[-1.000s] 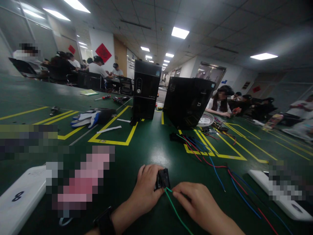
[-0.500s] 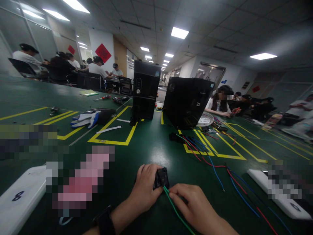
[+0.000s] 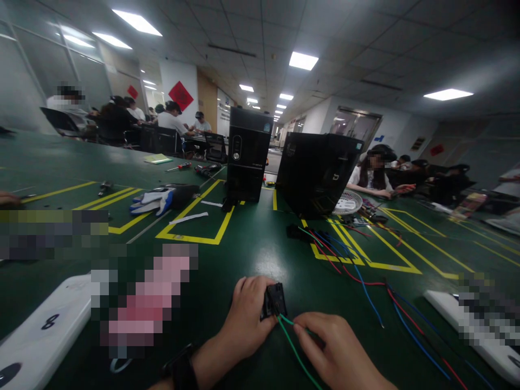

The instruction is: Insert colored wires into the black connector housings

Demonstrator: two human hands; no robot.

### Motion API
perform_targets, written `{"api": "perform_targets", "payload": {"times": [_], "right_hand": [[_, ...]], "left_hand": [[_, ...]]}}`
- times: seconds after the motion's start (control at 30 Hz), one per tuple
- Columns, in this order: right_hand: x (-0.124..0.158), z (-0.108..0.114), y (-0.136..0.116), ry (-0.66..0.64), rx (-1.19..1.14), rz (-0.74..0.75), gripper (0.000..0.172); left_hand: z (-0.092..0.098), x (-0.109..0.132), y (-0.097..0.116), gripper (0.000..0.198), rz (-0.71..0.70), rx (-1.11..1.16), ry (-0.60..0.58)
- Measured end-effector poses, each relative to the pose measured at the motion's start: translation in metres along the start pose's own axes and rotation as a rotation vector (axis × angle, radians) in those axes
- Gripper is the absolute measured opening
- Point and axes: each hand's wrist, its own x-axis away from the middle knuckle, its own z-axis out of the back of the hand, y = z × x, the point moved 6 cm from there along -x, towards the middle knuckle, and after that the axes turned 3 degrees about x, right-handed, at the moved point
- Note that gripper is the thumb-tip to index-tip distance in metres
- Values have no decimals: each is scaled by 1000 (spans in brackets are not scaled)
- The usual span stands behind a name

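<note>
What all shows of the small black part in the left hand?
The small black plastic-looking part is blocky with an uneven face; finer detail is too small to read. The bare left hand holds it, hiding its left side, over the dark green tabletop; contact there is unclear. Thin green wires meet its near end, one pinched by the bare right hand.

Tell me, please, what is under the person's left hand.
A small black part, its right side showing, green wires at its near edge. The left hand covers the rest, which cannot be seen.
</note>
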Motion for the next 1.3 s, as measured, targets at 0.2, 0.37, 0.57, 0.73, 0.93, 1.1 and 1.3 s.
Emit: {"api": "perform_targets", "payload": {"times": [0.2, 0.37, 0.57, 0.73, 0.93, 1.1, 1.3], "right_hand": [[0, -2, -6, 77, -89, 53, 28], [2, -7, -3, -62, 6, 55, 28], [1, -2, 4, -1, -2, -13, 28], [-1, -3, -3, 64, -81, 40, 30], [-1, -10, -4, -91, 21, 83, 31], [0, -7, 4, -71, 56, 23, 31], [-1, 1, 0, 102, -77, 4, 29]], "left_hand": [[0, 1, 0, 41, 2, 7, 9], [1, 2, 1, 39, 9, 14, 10], [2, 0, 1, 39, 14, 13, 16], [1, 1, 0, 40, 22, 9, 8], [2, 0, 2, 40, 22, 23, 11], [3, -1, 2, 39, 24, 17, 10], [3, 0, 2, 37, 16, 13, 13]]}}
